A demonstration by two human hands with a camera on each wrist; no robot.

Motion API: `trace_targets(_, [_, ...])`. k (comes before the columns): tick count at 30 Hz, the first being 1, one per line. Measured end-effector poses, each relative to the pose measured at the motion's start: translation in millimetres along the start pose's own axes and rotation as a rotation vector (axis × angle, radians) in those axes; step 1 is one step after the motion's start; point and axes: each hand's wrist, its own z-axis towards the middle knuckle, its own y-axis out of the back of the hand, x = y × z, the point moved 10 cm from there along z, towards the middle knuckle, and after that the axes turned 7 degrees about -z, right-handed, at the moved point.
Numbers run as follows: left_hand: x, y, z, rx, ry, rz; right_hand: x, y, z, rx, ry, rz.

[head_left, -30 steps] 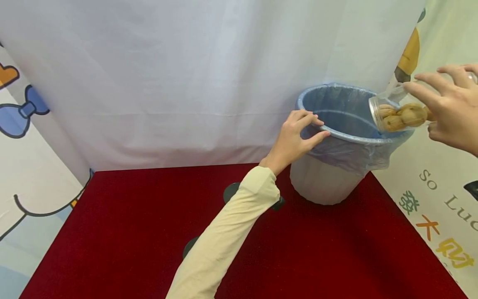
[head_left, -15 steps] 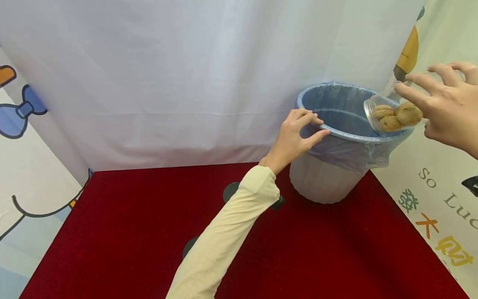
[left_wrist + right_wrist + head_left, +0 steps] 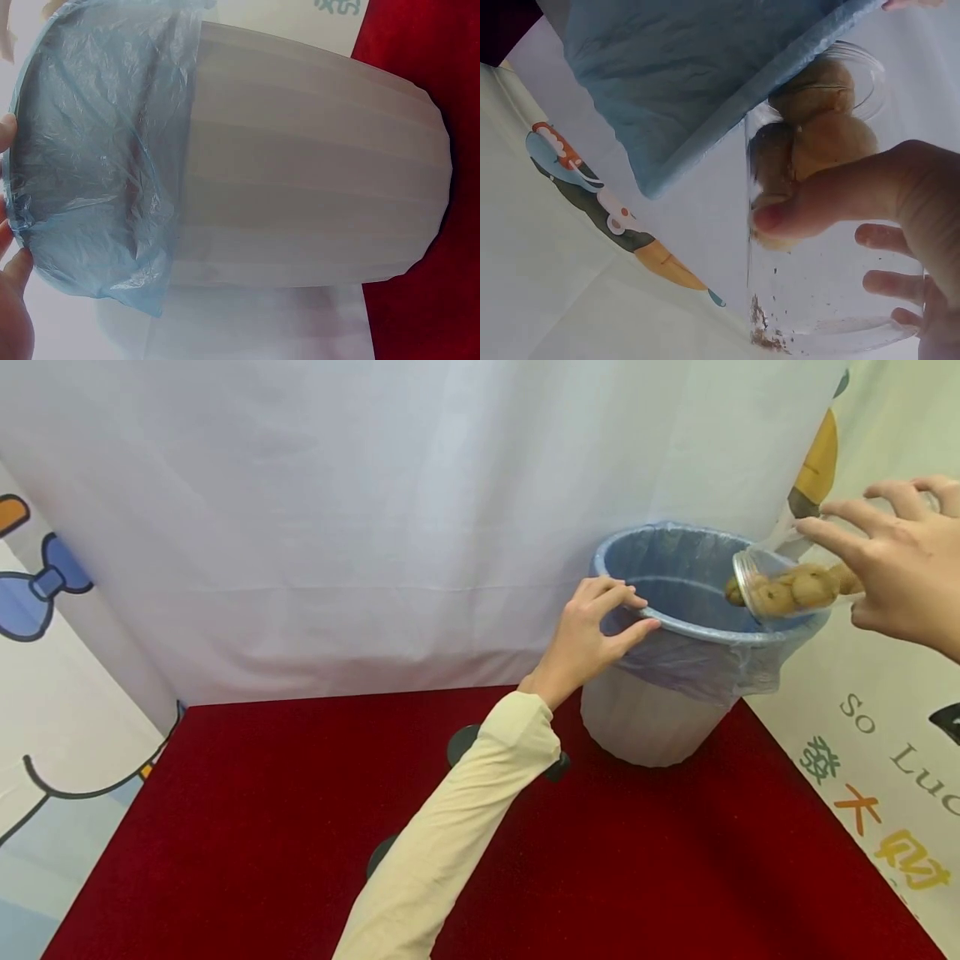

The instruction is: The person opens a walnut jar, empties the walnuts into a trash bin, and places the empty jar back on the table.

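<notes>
A pale trash bin (image 3: 645,718) wears a blue plastic liner (image 3: 701,668) folded over its rim. My left hand (image 3: 588,631) pinches the near left part of that rim, thumb and fingers also partly visible in the left wrist view. Above the bin's right side, my right hand (image 3: 911,568) grips a clear jar (image 3: 817,300), tipped with its mouth toward the bin's inside. Several walnuts (image 3: 810,589) lie inside the jar, one poking out at its mouth. Brown crumbs (image 3: 765,330) cling near the jar's bottom in the right wrist view. The bin's floor is hidden.
The bin stands on a red cloth (image 3: 285,818), in the back right corner. A white curtain (image 3: 375,527) hangs behind it, and a printed curtain (image 3: 870,735) rises on the right. Dark round objects (image 3: 461,743) lie partly under my left forearm.
My right hand has shifted slightly left with the jar. The walnuts have slid toward the jar's mouth, and one now protrudes over the bin. My left hand stays on the rim.
</notes>
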Motion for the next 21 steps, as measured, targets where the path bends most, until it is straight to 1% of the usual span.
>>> trace_targets(3, [-0.2, 0.2, -0.2, 0.0, -0.004, 0.001, -3.8, -2.7, -0.7, 0.023, -0.034, 0.015])
trace_targets(5, [0.1, 0.4, -0.2, -0.001, -0.005, -0.002, -4.7, -3.2, -0.9, 0.028, -0.042, 0.022])
trace_targets(13, [1.2, 0.0, -1.0, 0.005, 0.01, -0.009, -0.2, -0.6, -0.9, 0.007, -0.004, -0.007])
trace_targets(19, [0.5, 0.9, -1.7, -0.001, 0.004, -0.014, -0.1, -1.1, 0.9, 0.021, -0.002, -0.021])
trace_targets(21, [0.1, 1.1, -1.9, -0.005, -0.003, -0.007, -1.3, -2.9, 2.0, 0.043, -0.012, -0.026])
